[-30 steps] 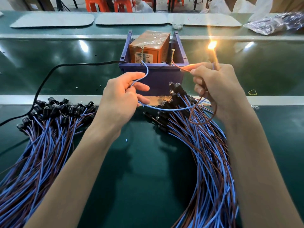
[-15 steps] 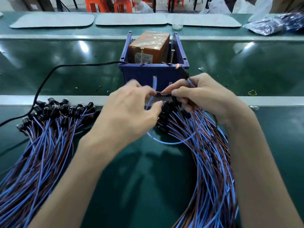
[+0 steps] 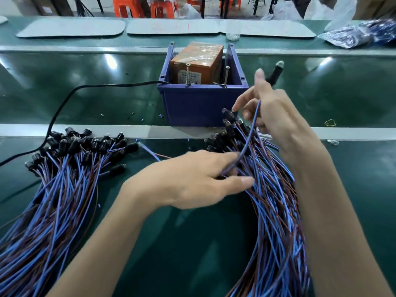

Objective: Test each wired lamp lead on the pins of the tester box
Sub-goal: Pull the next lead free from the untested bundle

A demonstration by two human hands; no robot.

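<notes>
Your right hand (image 3: 278, 121) grips one lamp lead (image 3: 275, 73) by its black lamp end, with the fingers curled round it. The lamp is raised just to the right of the tester box (image 3: 201, 106), apart from the two pins (image 3: 188, 75). The blue wire (image 3: 249, 136) of this lead runs down to your left hand (image 3: 188, 179), which pinches it between the fingers over the right bundle (image 3: 276, 221); the view is a little blurred there. The left bundle (image 3: 64, 179) lies well apart on the green table (image 3: 192, 243). A black cable (image 3: 70, 93) goes into the box.
</notes>
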